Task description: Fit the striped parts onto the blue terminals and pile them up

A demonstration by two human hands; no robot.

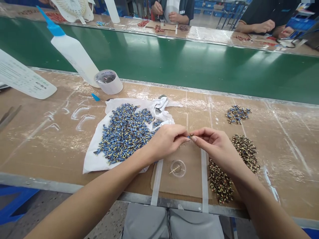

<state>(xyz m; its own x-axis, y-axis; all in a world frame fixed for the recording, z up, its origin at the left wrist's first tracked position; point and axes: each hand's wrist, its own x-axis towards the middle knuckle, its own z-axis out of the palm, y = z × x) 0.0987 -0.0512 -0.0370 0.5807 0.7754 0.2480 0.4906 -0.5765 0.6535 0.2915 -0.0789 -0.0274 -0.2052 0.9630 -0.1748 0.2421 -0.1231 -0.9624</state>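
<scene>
My left hand and my right hand meet fingertip to fingertip above a cardboard pad. Between the left thumb and forefinger is a small blue piece; the right fingertips pinch a tiny dark-and-yellow piece against it. Whether the two are joined is too small to tell. Left of my hands, a heap of blue-and-yellow pieces lies on a white plastic bag. Dark-and-yellow pieces are piled beside and partly behind my right forearm. Below my hands sits a round clear dish with a thin stick in it.
A small group of blue-and-dark pieces lies at the right. A tape roll, a blue-tipped bottle and another white bottle occupy the left. Beyond the green belt, co-workers' hands are busy at another bench.
</scene>
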